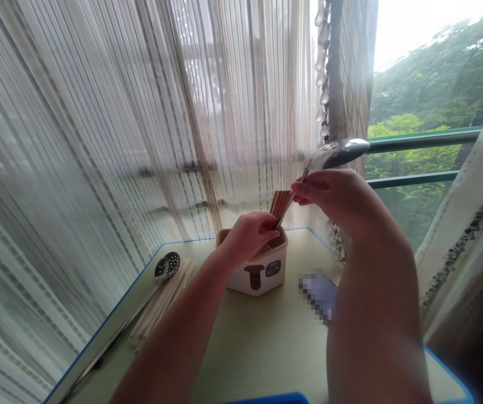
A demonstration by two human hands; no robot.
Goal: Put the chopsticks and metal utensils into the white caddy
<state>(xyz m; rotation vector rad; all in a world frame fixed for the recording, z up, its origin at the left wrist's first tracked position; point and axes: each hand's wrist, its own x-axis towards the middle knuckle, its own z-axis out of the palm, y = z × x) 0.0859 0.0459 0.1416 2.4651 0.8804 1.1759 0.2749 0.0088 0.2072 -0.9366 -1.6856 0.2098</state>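
With right hand (329, 193), pinching ladle (339, 154) just below its raised bowl; with left hand (250, 235), gripping it lower down, over box (241, 279). Having brown chopsticks (281, 201) in box, just beyond left hand; skimmer (168, 265) and pale sticks (163, 308) on desk (250, 342), left of left hand; partly blurred phone (328, 297) closer in than right hand.
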